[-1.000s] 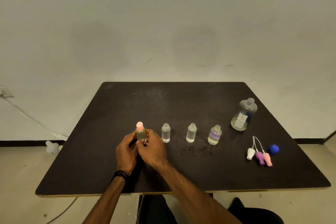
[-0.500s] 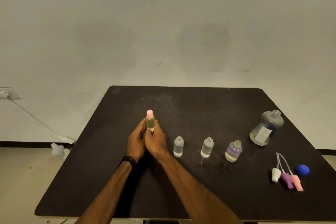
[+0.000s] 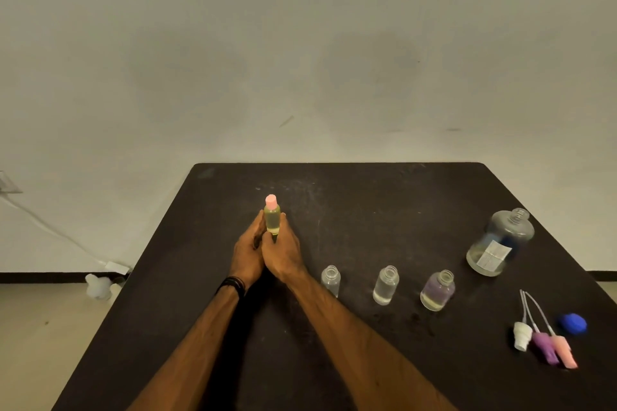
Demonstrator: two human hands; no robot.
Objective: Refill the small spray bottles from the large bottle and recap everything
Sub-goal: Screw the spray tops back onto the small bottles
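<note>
The left hand (image 3: 246,252) and the right hand (image 3: 283,252) are pressed together around the lower body of a small spray bottle (image 3: 272,218), with the fingers of both hands curled onto it from either side; the bottle is held upright, is filled with yellowish liquid and is closed with a pink cap (image 3: 270,200). A dark band (image 3: 231,286) is worn on the left wrist. The gripped bottle is located over the black table (image 3: 367,197), left of the table's middle. From the held bottle, three uncapped small bottles are set in a row toward 4 o'clock: a clear bottle (image 3: 331,280) just beside the right forearm, a second clear bottle (image 3: 386,285) with a little liquid at its base, and a purple-tinted bottle (image 3: 437,290) with a yellowish layer at the bottom. The large bottle (image 3: 500,242) is positioned at 3 o'clock from the held bottle, near the right table edge, uncapped, tilted in appearance, with a white label and a low level of clear liquid. At 6 o'clock from the large bottle, three spray heads are laid side by side with their tubes pointing away from the person: a white spray head (image 3: 522,334), a purple spray head (image 3: 544,345) and a pink spray head (image 3: 562,349). A blue cap (image 3: 572,323) is laid just beside them at 3 o'clock.
</note>
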